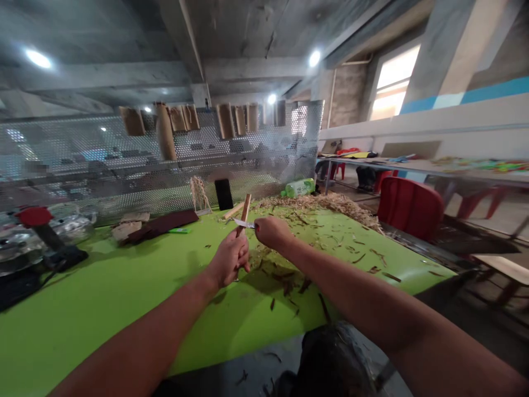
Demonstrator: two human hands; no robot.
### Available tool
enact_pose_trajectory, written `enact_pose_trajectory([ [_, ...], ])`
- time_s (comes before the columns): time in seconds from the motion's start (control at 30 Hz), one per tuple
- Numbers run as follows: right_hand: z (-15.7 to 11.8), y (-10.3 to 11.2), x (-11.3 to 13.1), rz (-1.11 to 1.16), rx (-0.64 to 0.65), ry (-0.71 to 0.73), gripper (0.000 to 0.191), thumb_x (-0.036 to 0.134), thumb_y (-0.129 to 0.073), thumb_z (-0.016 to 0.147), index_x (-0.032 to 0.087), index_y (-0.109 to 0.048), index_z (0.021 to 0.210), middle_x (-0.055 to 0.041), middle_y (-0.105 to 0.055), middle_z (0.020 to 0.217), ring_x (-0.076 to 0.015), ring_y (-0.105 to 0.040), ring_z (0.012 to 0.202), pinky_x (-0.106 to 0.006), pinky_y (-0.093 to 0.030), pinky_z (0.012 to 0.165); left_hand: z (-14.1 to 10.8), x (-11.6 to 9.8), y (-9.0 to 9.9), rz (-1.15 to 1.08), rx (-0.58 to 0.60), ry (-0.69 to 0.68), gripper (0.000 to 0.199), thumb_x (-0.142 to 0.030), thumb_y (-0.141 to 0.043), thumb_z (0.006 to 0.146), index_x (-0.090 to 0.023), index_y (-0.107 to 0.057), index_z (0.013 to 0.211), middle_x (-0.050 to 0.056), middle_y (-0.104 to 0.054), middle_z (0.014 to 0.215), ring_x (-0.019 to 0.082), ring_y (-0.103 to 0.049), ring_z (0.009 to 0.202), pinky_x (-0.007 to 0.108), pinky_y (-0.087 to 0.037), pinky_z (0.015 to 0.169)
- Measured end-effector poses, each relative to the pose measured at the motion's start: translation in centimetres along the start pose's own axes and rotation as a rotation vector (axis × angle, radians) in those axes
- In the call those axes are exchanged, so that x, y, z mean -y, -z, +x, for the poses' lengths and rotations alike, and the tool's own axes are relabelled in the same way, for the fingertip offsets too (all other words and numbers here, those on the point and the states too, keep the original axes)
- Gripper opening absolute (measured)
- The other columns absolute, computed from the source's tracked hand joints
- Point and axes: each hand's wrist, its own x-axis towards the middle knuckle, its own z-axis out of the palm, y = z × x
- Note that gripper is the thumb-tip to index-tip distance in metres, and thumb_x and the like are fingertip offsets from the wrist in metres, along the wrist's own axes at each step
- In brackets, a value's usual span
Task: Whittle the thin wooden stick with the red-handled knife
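My left hand is closed around the lower part of a wooden stick, which points up and away from me above the table. A knife lies with its pale blade across the stick, just above my left fingers. Its handle is wrapped in my right hand, mostly hidden by the fingers. Dark and pale wood shavings are scattered on the green table below and to the right of my hands.
A large shavings heap lines the far right edge near a green bottle. A black phone-like slab leans on the perforated metal screen. A red-topped tool stands at left; a red chair is right.
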Motion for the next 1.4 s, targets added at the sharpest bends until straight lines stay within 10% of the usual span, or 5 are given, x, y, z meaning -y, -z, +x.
enact_pose_trajectory([
  [0.23, 1.0, 0.0, -1.6, 0.051, -0.056, -0.054, 0.032, 0.027, -0.046, 0.089, 0.019, -0.075, 0.099, -0.0137, -0.074, 0.096, -0.0227, -0.069, 0.088, -0.027, -0.047, 0.075, -0.7, -0.4, -0.7, -0.026, 0.029, 0.055, 0.048, -0.029, -0.056, 0.088, -0.02, -0.041, 0.132, -0.012, -0.035, 0.056, 0.004, -0.022, 0.036, 0.016, -0.039, 0.033],
  [0.43, 2.8, 0.9, -10.1, 0.24, -0.01, -0.537, 0.036, 0.027, -0.046, 0.09, 0.012, -0.073, 0.108, -0.0189, -0.072, 0.105, -0.0279, -0.068, 0.093, -0.029, -0.048, 0.069, -3.6, 0.4, -3.5, 0.049, 0.366, 0.134, 0.06, -0.037, -0.058, 0.09, -0.02, -0.035, 0.143, -0.012, -0.033, 0.054, 0.005, -0.028, 0.038, 0.018, -0.042, 0.035],
  [0.53, 3.1, 0.7, -11.7, 0.258, -0.061, -0.599, 0.037, 0.023, -0.046, 0.087, 0.011, -0.072, 0.111, -0.0195, -0.071, 0.105, -0.0265, -0.068, 0.093, -0.028, -0.047, 0.071, -2.8, 0.3, -2.8, 0.031, 0.238, 0.055, 0.054, -0.037, -0.057, 0.09, -0.02, -0.037, 0.138, -0.011, -0.036, 0.057, 0.005, -0.027, 0.038, 0.02, -0.046, 0.037],
  [0.9, 0.0, 0.3, -0.2, 0.055, 0.002, -0.015, 0.033, 0.029, -0.047, 0.085, 0.022, -0.077, 0.096, -0.0107, -0.075, 0.091, -0.0217, -0.069, 0.08, -0.026, -0.045, 0.068, 0.8, 0.7, 0.7, 0.013, -0.015, -0.04, 0.02, -0.028, -0.057, 0.082, -0.021, -0.046, 0.097, -0.012, -0.038, 0.058, 0.004, -0.029, 0.038, 0.022, -0.049, 0.042],
  [1.4, -1.0, 1.2, 0.7, -0.085, 0.011, 0.035, 0.034, 0.028, -0.043, 0.091, 0.02, -0.074, 0.1, -0.014, -0.074, 0.092, -0.0225, -0.07, 0.085, -0.028, -0.049, 0.073, 1.1, 0.8, 0.0, 0.148, -0.082, -0.044, 0.012, -0.024, -0.051, 0.077, -0.022, -0.04, 0.082, -0.011, -0.036, 0.055, 0.005, -0.027, 0.036, 0.022, -0.044, 0.035],
])
